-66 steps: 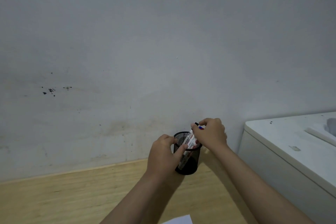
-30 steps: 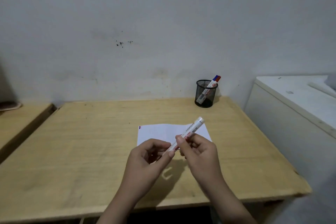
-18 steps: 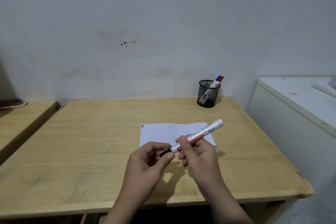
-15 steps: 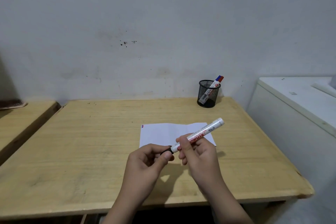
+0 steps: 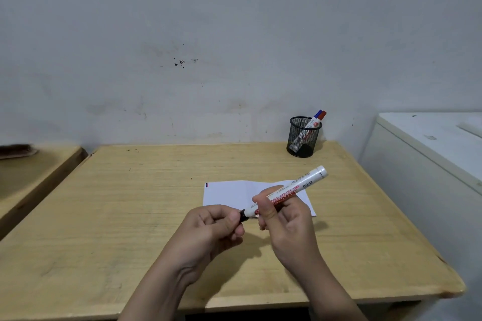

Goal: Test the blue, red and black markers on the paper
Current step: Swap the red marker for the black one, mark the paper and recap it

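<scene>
My right hand [image 5: 287,221] grips a white marker [image 5: 300,187] by its barrel, tilted up to the right over the near part of the table. My left hand [image 5: 211,227] is closed around the marker's black cap [image 5: 243,215] at its lower left end; whether the cap is on or off I cannot tell. A white sheet of paper [image 5: 227,193] lies on the wooden table [image 5: 130,216] just behind my hands, with small blue and red marks at its top left corner. The blue marker [image 5: 318,113] and red marker [image 5: 323,114] stand in a black mesh pen holder [image 5: 303,138].
The pen holder stands at the table's back right by the wall. A white cabinet [image 5: 430,154] adjoins the table's right side. A second wooden table [image 5: 31,172] is at the left, with a dark object at its far edge.
The marker was carried from the pen holder to above the paper. Over the last half second my left hand closed on its black end; the barrel has hardly moved.
</scene>
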Action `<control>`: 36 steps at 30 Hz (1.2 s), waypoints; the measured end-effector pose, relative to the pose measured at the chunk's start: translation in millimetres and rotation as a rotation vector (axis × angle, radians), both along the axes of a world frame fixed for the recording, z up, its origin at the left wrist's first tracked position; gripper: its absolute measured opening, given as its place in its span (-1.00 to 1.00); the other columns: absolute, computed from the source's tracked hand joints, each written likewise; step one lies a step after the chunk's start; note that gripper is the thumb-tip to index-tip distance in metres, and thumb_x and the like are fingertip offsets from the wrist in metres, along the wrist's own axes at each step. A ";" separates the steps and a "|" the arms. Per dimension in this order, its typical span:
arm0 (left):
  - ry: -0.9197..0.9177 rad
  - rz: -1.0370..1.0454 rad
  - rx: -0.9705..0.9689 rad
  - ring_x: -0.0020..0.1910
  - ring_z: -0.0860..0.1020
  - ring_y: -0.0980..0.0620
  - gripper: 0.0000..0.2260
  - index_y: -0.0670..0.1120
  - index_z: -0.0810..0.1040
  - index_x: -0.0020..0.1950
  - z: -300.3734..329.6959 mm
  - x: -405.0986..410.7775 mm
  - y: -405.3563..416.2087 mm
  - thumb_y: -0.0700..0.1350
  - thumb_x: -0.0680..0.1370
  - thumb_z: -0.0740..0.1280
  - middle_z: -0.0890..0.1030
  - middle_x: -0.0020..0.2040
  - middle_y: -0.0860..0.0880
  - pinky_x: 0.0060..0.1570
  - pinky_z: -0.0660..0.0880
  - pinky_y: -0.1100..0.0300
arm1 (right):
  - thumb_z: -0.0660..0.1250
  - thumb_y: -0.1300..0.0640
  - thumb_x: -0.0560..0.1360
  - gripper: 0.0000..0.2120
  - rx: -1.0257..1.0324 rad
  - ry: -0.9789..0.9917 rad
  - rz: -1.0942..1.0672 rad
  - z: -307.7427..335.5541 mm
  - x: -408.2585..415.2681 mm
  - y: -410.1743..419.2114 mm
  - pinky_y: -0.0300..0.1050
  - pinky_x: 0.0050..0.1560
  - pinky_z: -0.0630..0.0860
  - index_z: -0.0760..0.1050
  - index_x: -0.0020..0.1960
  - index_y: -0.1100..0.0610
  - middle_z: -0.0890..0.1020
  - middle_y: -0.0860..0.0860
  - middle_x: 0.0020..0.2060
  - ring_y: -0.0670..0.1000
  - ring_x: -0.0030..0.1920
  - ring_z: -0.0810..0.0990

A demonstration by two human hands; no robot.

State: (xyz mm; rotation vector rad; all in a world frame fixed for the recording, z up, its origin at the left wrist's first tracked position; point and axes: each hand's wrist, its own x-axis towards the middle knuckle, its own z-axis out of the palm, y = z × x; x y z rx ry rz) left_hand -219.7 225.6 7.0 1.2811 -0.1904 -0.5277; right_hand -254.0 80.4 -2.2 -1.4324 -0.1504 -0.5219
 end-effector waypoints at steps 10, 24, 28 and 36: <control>-0.118 0.205 0.313 -0.39 0.45 0.04 -0.93 -0.15 0.65 -0.31 3.1 62.3 33.6 -0.24 0.38 0.47 0.57 -0.36 -0.11 -0.29 0.45 0.20 | 0.39 -0.28 0.31 -0.67 0.160 -0.044 -0.335 5.6 29.5 -42.2 -0.23 -0.25 0.48 0.58 -0.25 -0.02 0.50 -0.06 -0.52 -0.07 -0.41 0.47; -0.334 0.141 1.012 -0.06 0.62 -0.01 -0.91 -0.08 0.60 -0.34 -31.6 216.9 2.4 -0.26 0.31 0.39 0.70 -0.10 -0.02 -0.10 0.52 0.16 | 0.31 0.11 0.43 -0.79 0.099 0.084 -0.249 -8.1 48.6 -35.9 -0.35 -0.39 0.45 0.54 -0.17 0.28 0.56 -0.03 -0.53 -0.12 -0.47 0.45; -0.290 0.147 0.965 -0.14 0.60 -0.01 -0.78 -0.15 0.60 -0.12 -36.0 219.3 9.4 -0.24 0.25 0.46 0.69 -0.15 -0.03 -0.13 0.50 0.17 | 0.31 0.19 0.47 -0.82 0.067 0.101 -0.234 -7.9 57.8 -35.5 -0.36 -0.40 0.44 0.53 -0.16 0.33 0.56 -0.07 -0.54 -0.12 -0.48 0.44; -0.293 0.206 0.679 -0.15 0.63 -0.06 -0.72 -0.12 0.54 0.00 -45.8 178.9 44.3 -0.20 0.34 0.50 0.61 -0.18 -0.07 -0.20 0.46 0.27 | 0.41 0.25 0.43 -0.77 0.105 0.095 -0.137 12.4 101.5 -13.7 -0.26 -0.49 0.40 0.44 -0.36 0.21 0.49 -0.06 -0.60 -0.07 -0.60 0.38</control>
